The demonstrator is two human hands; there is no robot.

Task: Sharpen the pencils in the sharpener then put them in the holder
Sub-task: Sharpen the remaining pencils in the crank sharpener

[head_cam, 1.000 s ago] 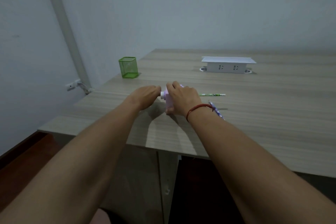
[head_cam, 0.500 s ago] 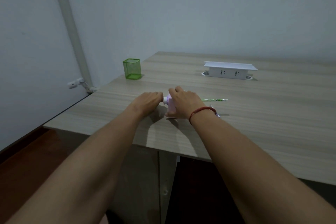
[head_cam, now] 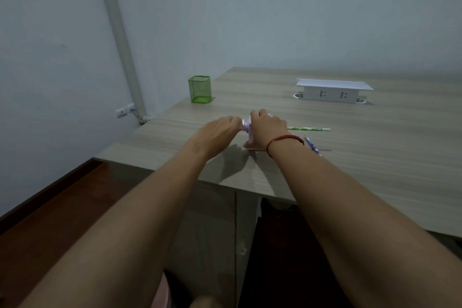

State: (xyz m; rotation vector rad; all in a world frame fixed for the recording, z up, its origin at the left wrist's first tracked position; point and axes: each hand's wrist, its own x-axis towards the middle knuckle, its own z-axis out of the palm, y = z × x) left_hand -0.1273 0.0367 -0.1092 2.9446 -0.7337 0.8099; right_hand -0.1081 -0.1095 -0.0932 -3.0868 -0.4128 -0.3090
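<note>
A pink sharpener [head_cam: 248, 127] stands on the wooden table [head_cam: 350, 147], mostly hidden under my right hand [head_cam: 267, 130], which grips its body from above. My left hand [head_cam: 220, 132] is curled at the white knob on the sharpener's left side; what its fingers hold is hidden. A green pencil [head_cam: 308, 129] sticks out to the right from behind my right hand. A purple patterned pencil [head_cam: 312, 145] lies beside my right wrist. The green mesh holder [head_cam: 200, 89] stands at the table's far left edge, with no pencil showing in it.
A white socket box [head_cam: 332, 90] with a flat lid sits at the back of the table. The table's near edge runs just under my forearms. A wall pipe and a wall socket are to the left, beyond the table.
The camera view has tilted up slightly, so the table sits lower in view. Both hands stay on the sharpener in much the same pose.
</note>
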